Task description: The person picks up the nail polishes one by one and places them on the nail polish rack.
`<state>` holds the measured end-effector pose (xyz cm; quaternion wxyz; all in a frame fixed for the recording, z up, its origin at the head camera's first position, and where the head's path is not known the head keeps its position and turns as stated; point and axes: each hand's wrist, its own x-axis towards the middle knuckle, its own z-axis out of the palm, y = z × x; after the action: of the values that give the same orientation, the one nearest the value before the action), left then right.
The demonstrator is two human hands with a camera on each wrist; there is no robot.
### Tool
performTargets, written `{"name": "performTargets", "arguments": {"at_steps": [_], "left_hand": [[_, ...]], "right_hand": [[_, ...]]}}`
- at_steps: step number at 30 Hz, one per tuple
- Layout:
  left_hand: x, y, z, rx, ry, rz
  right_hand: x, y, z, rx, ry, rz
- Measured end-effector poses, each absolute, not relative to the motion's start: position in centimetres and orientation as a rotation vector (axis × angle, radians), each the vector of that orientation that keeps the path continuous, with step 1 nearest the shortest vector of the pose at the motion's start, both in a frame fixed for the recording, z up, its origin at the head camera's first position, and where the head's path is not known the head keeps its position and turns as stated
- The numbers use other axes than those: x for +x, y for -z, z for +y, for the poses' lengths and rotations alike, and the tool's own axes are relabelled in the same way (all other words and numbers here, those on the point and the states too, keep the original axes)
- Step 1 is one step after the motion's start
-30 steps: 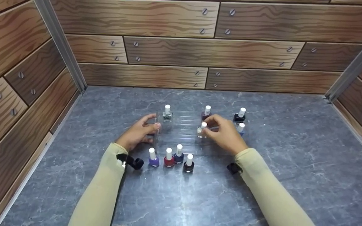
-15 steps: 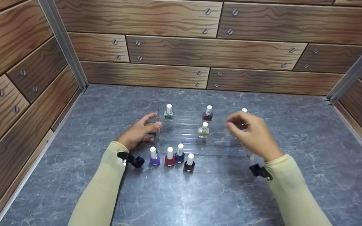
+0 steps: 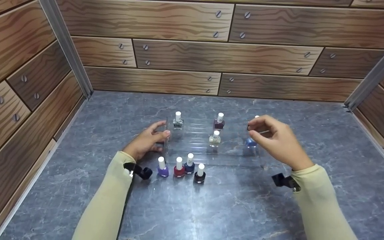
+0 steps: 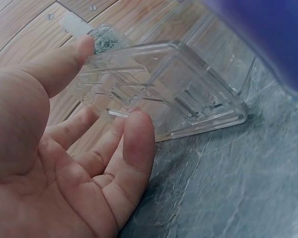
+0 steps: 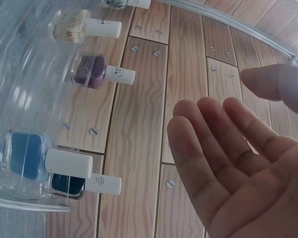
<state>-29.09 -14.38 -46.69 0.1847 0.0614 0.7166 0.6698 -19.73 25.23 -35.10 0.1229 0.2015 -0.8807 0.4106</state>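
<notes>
My left hand (image 3: 147, 140) holds the left side panel of a clear stepped display stand (image 4: 208, 84), thumb at its top edge and fingers along the outer face. My right hand (image 3: 278, 140) hovers by the stand's right end; in the right wrist view its fingers (image 5: 188, 148) are loosely bent with nothing in them. Nail polish bottles with white caps stand upright on the steps: glittery green (image 3: 178, 122), dark plum (image 3: 219, 123), pale clear (image 3: 215, 138) and light blue (image 5: 27, 154). A dark bottle (image 5: 68, 184) sits behind the blue one, mostly hidden by my right hand in the head view.
In front of the stand, on the grey marbled tabletop (image 3: 212, 210), are more polish bottles: purple (image 3: 163, 170), red (image 3: 179, 170), navy (image 3: 189, 166) and near-black (image 3: 199, 176). Wood-patterned walls (image 3: 178, 55) enclose the back and sides.
My right hand has let go of the pale clear bottle, which now stands on the step, and has moved right to the blue and dark bottles. My left hand has stayed at the panel.
</notes>
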Motion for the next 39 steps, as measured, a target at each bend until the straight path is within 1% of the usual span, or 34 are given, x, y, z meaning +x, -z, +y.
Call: {"name": "performTargets", "arguments": {"at_steps": [23, 39], "left_hand": [[-29.1, 46.9, -14.2, 0.149, -1.907, 2.006], [-28.6, 45.6, -13.6, 0.074, -1.911, 1.991]], "right_hand": [[-20.5, 36.2, 25.0, 0.588, -1.11, -2.746], [-20.5, 36.2, 24.8, 0.596, -1.129, -2.79]]}}
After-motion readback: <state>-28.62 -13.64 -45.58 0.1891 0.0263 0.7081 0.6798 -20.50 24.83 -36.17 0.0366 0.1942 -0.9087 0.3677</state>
